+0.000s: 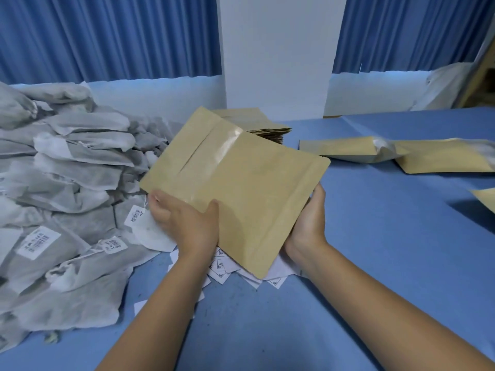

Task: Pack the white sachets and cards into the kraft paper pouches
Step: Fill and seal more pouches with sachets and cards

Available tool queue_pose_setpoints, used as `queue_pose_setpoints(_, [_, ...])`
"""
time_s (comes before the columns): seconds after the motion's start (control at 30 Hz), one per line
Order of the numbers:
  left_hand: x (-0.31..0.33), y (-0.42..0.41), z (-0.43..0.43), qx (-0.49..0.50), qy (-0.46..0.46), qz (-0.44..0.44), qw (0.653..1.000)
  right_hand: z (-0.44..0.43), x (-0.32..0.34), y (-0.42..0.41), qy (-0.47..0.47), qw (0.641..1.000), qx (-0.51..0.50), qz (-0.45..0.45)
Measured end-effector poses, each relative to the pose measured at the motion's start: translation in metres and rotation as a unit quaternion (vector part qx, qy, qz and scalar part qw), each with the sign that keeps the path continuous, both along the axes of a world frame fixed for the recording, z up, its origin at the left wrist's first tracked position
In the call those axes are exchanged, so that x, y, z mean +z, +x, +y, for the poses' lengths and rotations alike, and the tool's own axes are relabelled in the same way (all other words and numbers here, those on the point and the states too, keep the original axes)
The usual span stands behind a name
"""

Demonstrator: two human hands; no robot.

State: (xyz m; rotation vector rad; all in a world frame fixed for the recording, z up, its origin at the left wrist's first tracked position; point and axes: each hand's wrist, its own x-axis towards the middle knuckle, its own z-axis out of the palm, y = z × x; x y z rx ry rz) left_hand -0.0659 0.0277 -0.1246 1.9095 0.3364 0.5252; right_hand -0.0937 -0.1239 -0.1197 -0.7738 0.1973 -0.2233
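A flat kraft paper pouch (241, 183) with a clear window strip is held tilted above the blue table, between both hands. My left hand (184, 220) grips its near left edge, thumb on top. My right hand (308, 223) grips its right edge from below, fingers curled round it. A big heap of white sachets (67, 183) with barcode labels fills the left side. Loose white cards (222, 269) lie on the table under the pouch, partly hidden by it. A stack of flat kraft pouches (265, 127) sits behind it.
Two filled kraft pouches (388, 153) lie at the right, and the corner of another (486, 199) shows at the right edge. A white pillar (278, 54) and blue curtains (107, 36) stand behind the blue table (375, 250). A white bag (444, 84) sits far right.
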Motion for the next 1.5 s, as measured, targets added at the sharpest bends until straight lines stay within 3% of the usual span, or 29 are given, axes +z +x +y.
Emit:
queue_pose_setpoints(0.13, [-0.002, -0.003, 0.001, -0.062, 0.223, -0.033, 0.972, -0.005, 0.005, -0.003, 0.006, 0.998, 0.027, -0.050])
queue_pose_setpoints(0.23, [-0.005, -0.007, -0.004, -0.195, 0.274, -0.088, 0.938, 0.000, 0.006, -0.004, -0.093, 0.993, 0.056, -0.047])
queue_pose_setpoints(0.3, [-0.003, -0.014, -0.011, -0.271, 0.242, -0.137, 0.922, 0.006, 0.005, -0.005, -0.173, 0.976, 0.119, -0.054])
queue_pose_setpoints(0.37, [0.001, -0.023, -0.017, -0.319, 0.139, -0.151, 0.925, 0.012, 0.002, -0.005, -0.201, 0.961, 0.178, -0.071])
queue_pose_setpoints(0.47, [0.011, -0.033, -0.020, -0.365, -0.052, -0.115, 0.922, 0.018, -0.001, -0.007, -0.217, 0.952, 0.203, -0.078])
queue_pose_setpoints(0.57, [0.019, -0.040, -0.019, -0.396, -0.132, -0.114, 0.902, 0.016, 0.002, -0.006, -0.190, 0.957, 0.205, -0.079])
queue_pose_setpoints(0.8, [0.024, -0.051, -0.025, -0.433, -0.078, -0.166, 0.883, 0.009, 0.004, -0.015, -0.079, 0.966, 0.241, -0.055])
queue_pose_setpoints(0.97, [0.019, -0.056, -0.032, -0.395, -0.004, -0.192, 0.899, 0.005, 0.008, -0.019, -0.038, 0.965, 0.258, -0.037])
queue_pose_setpoints(1.1, [0.018, -0.058, -0.036, -0.369, -0.021, -0.156, 0.916, 0.007, 0.005, -0.019, -0.020, 0.962, 0.272, -0.019])
queue_pose_setpoints(1.2, [0.020, -0.054, -0.034, -0.344, -0.069, -0.096, 0.931, 0.009, 0.007, -0.018, -0.046, 0.955, 0.292, -0.013])
queue_pose_setpoints(1.3, [0.022, -0.049, -0.030, -0.353, -0.143, -0.030, 0.924, 0.010, 0.007, -0.015, -0.088, 0.959, 0.270, 0.015])
queue_pose_setpoints(1.43, [0.019, -0.046, -0.029, -0.344, -0.124, -0.017, 0.931, 0.011, 0.005, -0.008, -0.099, 0.957, 0.261, 0.072])
queue_pose_setpoints(1.5, [0.017, -0.047, -0.029, -0.316, -0.073, -0.043, 0.945, 0.013, 0.005, -0.008, -0.132, 0.953, 0.264, 0.076])
